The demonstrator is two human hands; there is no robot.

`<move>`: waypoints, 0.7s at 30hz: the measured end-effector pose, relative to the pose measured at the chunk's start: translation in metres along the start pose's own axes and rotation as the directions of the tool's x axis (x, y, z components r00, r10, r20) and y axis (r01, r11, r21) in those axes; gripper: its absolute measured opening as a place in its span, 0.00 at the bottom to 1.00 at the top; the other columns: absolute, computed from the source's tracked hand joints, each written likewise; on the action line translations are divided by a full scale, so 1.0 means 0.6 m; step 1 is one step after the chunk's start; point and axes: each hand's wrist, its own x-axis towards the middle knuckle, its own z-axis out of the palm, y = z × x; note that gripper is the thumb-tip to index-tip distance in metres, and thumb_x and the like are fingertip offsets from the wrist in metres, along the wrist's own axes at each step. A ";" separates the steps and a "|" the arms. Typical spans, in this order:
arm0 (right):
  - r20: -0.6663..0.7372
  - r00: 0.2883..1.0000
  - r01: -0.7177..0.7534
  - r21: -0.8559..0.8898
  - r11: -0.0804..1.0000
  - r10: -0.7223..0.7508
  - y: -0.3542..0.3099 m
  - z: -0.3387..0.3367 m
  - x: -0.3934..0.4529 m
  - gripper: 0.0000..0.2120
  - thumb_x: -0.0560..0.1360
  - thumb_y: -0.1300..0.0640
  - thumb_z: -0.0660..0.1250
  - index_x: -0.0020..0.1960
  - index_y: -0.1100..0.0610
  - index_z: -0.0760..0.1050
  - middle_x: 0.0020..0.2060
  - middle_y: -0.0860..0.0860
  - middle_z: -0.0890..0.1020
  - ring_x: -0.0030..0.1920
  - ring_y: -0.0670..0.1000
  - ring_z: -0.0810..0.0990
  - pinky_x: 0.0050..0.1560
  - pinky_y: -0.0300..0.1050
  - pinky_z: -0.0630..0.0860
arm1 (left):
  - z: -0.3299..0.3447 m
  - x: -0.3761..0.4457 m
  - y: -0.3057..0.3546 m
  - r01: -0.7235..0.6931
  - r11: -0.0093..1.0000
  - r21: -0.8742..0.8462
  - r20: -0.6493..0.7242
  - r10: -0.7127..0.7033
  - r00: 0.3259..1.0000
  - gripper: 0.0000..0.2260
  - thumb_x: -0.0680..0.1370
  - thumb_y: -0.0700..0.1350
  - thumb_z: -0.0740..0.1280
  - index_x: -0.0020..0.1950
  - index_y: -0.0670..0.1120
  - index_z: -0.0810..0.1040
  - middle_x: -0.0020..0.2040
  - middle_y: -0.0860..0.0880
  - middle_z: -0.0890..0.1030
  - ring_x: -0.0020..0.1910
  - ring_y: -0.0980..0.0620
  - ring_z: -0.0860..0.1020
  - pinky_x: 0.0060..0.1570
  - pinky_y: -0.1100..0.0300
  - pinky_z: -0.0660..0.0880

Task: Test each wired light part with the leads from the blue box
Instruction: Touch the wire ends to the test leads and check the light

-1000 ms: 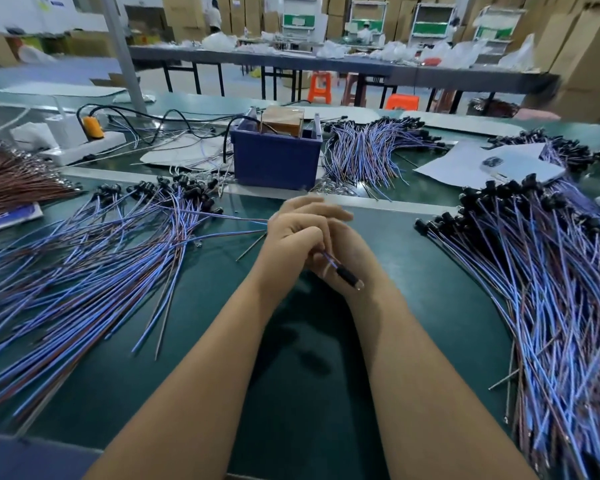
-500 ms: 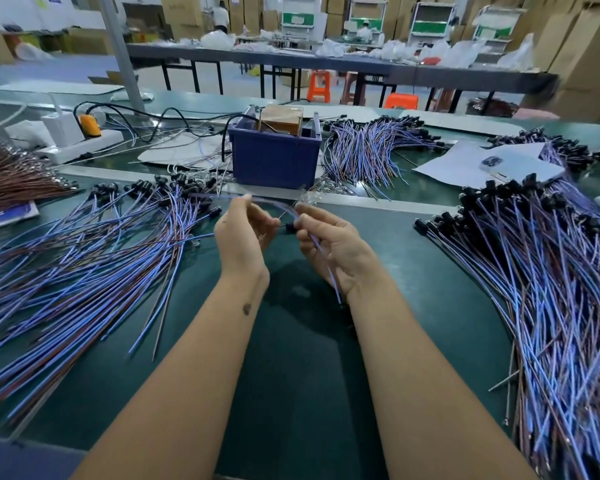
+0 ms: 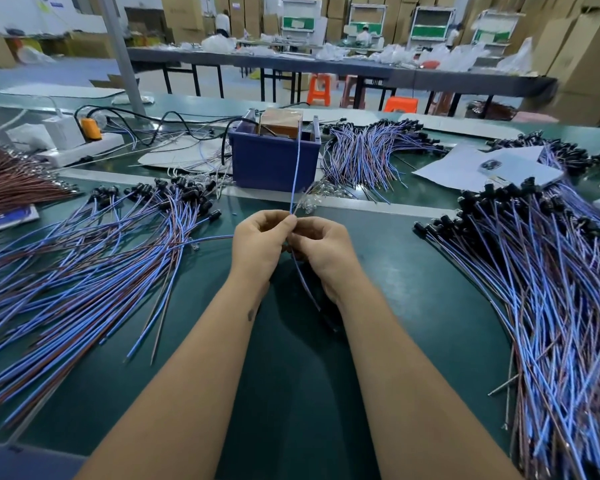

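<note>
My left hand (image 3: 257,240) and my right hand (image 3: 321,249) meet at the middle of the green mat, fingertips together. Both pinch one wired light part (image 3: 296,174): its blue wire rises from the fingertips toward the blue box (image 3: 274,161), and its lower length hangs between my wrists to a dark end. The blue box stands straight ahead with a brown block inside. A fan of blue and brown wired parts (image 3: 94,258) lies on the left. A larger pile of wired parts (image 3: 541,271) with black sockets lies on the right.
Behind the box lies another bundle of wired parts (image 3: 371,154). A white power strip (image 3: 80,147) with an orange plug and black cables sits at the back left. White papers (image 3: 478,168) lie at the back right. Small clear bulbs (image 3: 323,194) are scattered by the box.
My hands were clasped around the part's black end, then spread apart along the wire. Now they have come together again with the wire standing up toward the box.
</note>
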 end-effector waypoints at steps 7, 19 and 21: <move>-0.074 0.997 0.010 -0.031 0.999 -0.012 -0.004 -0.001 0.000 0.11 0.75 0.69 0.66 0.41 0.54 0.79 0.34 0.51 0.81 0.29 0.44 0.76 0.32 0.34 0.73 | -0.005 0.015 -0.001 0.083 0.996 -0.031 -0.112 -0.086 0.990 0.07 0.78 0.36 0.63 0.45 0.48 0.75 0.37 0.49 0.78 0.35 0.54 0.77 0.39 0.59 0.77; -0.150 0.987 0.068 0.024 0.997 -0.064 -0.014 -0.008 -0.002 0.16 0.75 0.68 0.61 0.47 0.48 0.80 0.26 0.47 0.73 0.27 0.44 0.70 0.29 0.35 0.70 | -0.018 0.025 -0.003 0.056 0.983 0.178 -0.125 -0.034 0.992 0.12 0.82 0.44 0.57 0.51 0.49 0.80 0.27 0.53 0.66 0.26 0.54 0.63 0.31 0.58 0.62; -0.153 0.985 0.085 0.005 0.996 -0.083 -0.013 -0.007 -0.001 0.12 0.77 0.64 0.64 0.46 0.48 0.80 0.25 0.46 0.73 0.28 0.43 0.70 0.31 0.35 0.70 | -0.017 0.023 -0.001 0.049 0.975 0.217 -0.142 -0.019 0.990 0.12 0.82 0.45 0.57 0.52 0.49 0.81 0.27 0.54 0.68 0.27 0.54 0.65 0.31 0.57 0.64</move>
